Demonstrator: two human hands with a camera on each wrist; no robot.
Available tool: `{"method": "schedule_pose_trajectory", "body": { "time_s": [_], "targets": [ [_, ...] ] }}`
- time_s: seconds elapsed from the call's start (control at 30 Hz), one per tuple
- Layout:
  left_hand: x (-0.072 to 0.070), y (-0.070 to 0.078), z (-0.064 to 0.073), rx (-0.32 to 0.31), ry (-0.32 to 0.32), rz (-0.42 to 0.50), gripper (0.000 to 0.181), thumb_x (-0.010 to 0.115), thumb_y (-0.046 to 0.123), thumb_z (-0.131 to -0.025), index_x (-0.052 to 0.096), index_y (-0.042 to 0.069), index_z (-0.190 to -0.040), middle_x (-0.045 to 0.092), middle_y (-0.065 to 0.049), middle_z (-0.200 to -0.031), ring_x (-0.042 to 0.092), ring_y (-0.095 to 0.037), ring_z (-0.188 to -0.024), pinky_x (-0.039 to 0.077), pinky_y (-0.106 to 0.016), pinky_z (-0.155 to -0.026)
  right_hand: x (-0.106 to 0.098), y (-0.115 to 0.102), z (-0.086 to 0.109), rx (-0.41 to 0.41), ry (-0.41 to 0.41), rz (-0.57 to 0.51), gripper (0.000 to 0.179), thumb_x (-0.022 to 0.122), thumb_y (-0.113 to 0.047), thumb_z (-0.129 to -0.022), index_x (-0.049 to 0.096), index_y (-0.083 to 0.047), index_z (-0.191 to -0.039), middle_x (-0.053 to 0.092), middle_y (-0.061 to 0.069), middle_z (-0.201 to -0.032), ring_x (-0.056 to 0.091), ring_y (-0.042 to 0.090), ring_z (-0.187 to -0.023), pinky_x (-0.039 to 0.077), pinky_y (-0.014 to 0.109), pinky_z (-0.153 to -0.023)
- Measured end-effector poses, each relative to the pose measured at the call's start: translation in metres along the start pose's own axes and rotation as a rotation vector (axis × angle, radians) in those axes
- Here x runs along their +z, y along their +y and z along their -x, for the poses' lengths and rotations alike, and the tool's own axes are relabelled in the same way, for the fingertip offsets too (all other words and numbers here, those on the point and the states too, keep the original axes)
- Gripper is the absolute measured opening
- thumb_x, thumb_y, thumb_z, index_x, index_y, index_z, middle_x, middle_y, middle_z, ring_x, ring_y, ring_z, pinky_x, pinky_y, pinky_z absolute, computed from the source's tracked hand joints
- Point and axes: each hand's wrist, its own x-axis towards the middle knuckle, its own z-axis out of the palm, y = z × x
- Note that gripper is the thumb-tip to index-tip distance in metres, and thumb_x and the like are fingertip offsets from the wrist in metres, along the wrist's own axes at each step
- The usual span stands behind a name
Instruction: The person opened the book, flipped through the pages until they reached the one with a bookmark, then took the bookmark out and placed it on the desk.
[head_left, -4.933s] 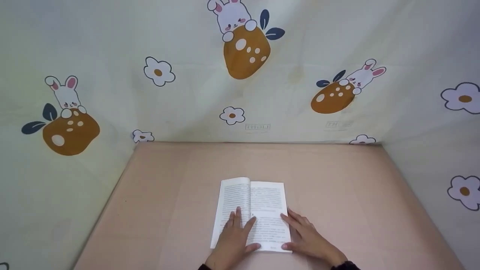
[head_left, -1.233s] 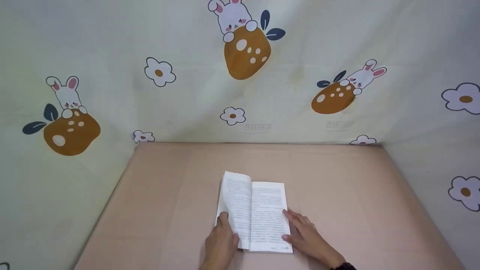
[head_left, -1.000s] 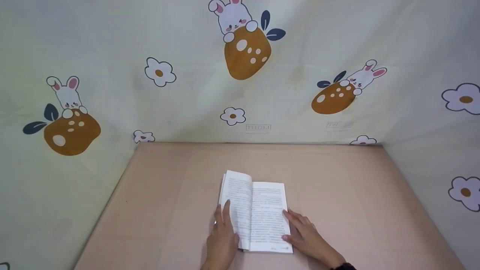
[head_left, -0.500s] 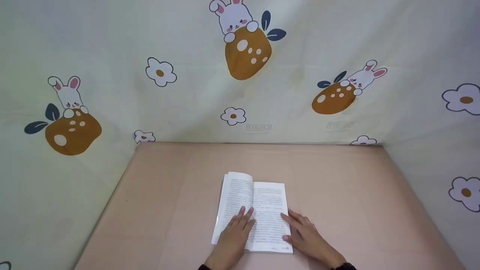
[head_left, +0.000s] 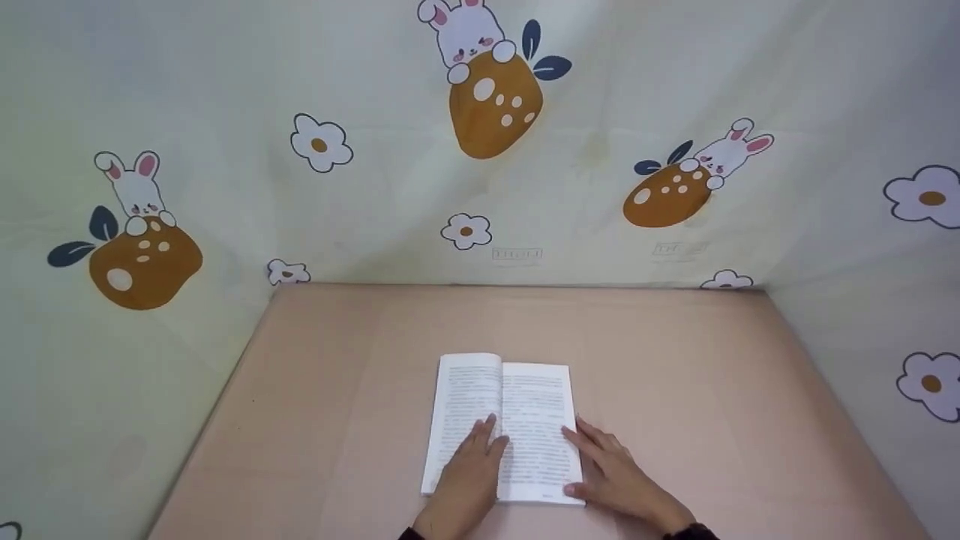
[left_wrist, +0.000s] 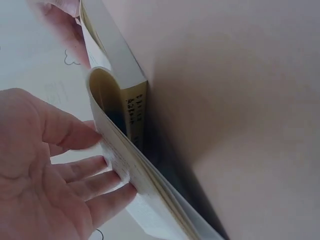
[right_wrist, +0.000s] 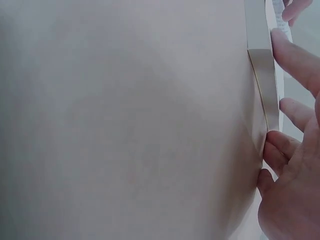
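Observation:
An open book (head_left: 536, 405) lies on the table, its printed pages facing up. My left hand (head_left: 469, 476) rests on the left page by the gutter, fingers extended. In the left wrist view the left hand (left_wrist: 50, 165) touches the page with its fingertips, and the left pages arch up beside the yellowish spine (left_wrist: 132, 110). My right hand (head_left: 622, 480) lies along the book's right edge, index fingertip and thumb tip on the page margin. The right wrist view has the right hand (right_wrist: 295, 185) against the page block (right_wrist: 264, 75), its lower fingers down near the tabletop.
The table (head_left: 675, 360) has a plain pinkish-beige cover. Pale cloth walls (head_left: 375, 210) printed with rabbits, brown fruit and flowers enclose it at the back and both sides.
My left hand has moved from the book's left edge onto the page by the gutter. The raised left pages have come down flatter. My right hand stays nearly in place.

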Motion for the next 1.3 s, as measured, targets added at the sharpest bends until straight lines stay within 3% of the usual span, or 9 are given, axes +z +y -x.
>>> {"method": "schedule_pose_trajectory", "body": {
  "time_s": [0.1,0.23,0.37,0.57,0.87,1.03,1.3],
  "targets": [
    [0.002,0.001,-0.001,0.019,0.025,-0.021,0.043,0.062,0.027,-0.087,0.055,0.009,-0.126,0.038,-0.022,-0.142,0.040,-0.037,-0.130,0.041,-0.046,-0.102,-0.002,0.000,0.001,-0.019,-0.013,-0.018,0.078,0.068,-0.045,-0.079,0.037,-0.013,-0.143,0.023,0.022,-0.151,0.030,0.042,-0.130,0.029,0.066,-0.097],
    [0.003,0.004,0.000,0.049,0.011,-0.066,0.053,0.065,0.046,-0.079,0.058,0.021,-0.124,0.036,-0.027,-0.141,0.039,-0.044,-0.128,0.044,-0.052,-0.096,-0.003,0.001,0.003,-0.052,-0.022,-0.038,0.078,0.070,-0.042,-0.079,0.036,-0.010,-0.143,0.021,0.025,-0.151,0.029,0.045,-0.130,0.029,0.069,-0.096],
    [0.004,0.007,0.000,0.068,0.001,-0.138,0.059,0.067,0.053,-0.073,0.059,0.026,-0.124,0.036,-0.029,-0.141,0.039,-0.047,-0.128,0.044,-0.054,-0.094,-0.004,0.003,0.004,-0.066,-0.028,-0.053,0.079,0.070,-0.042,-0.079,0.036,-0.010,-0.143,0.021,0.025,-0.151,0.030,0.044,-0.127,0.029,0.070,-0.095],
    [0.005,0.009,-0.002,0.070,0.002,-0.231,0.067,0.069,0.059,-0.066,0.057,0.029,-0.125,0.037,-0.027,-0.140,0.040,-0.045,-0.127,0.045,-0.052,-0.093,-0.004,0.006,0.003,-0.086,-0.027,-0.082,0.077,0.071,-0.035,-0.080,0.036,-0.009,-0.143,0.020,0.027,-0.150,0.029,0.044,-0.126,0.028,0.072,-0.093],
    [0.006,0.010,-0.002,0.074,0.029,-0.256,0.067,0.069,0.061,-0.064,0.058,0.028,-0.121,0.039,-0.027,-0.138,0.043,-0.044,-0.125,0.047,-0.052,-0.090,0.000,0.005,0.001,-0.060,0.019,-0.060,0.074,0.071,-0.039,-0.078,0.040,-0.012,-0.140,0.026,0.025,-0.148,0.034,0.040,-0.125,0.028,0.066,-0.095],
    [0.008,0.009,-0.002,0.093,0.071,-0.244,0.064,0.068,0.062,-0.065,0.059,0.028,-0.118,0.042,-0.028,-0.136,0.045,-0.045,-0.122,0.048,-0.052,-0.087,0.003,0.004,0.000,0.004,0.034,-0.055,0.086,0.071,-0.043,-0.077,0.030,-0.009,-0.145,0.031,0.021,-0.147,0.034,0.040,-0.128,0.026,0.064,-0.099],
    [0.009,0.009,-0.002,0.089,0.072,-0.230,0.061,0.065,0.061,-0.068,0.060,0.026,-0.118,0.042,-0.029,-0.136,0.045,-0.046,-0.122,0.048,-0.052,-0.087,0.007,-0.003,-0.003,0.125,0.053,-0.044,0.101,0.070,-0.053,-0.074,0.020,-0.003,-0.147,0.034,0.021,-0.146,0.031,0.040,-0.131,0.021,0.064,-0.103]
  ]
}}
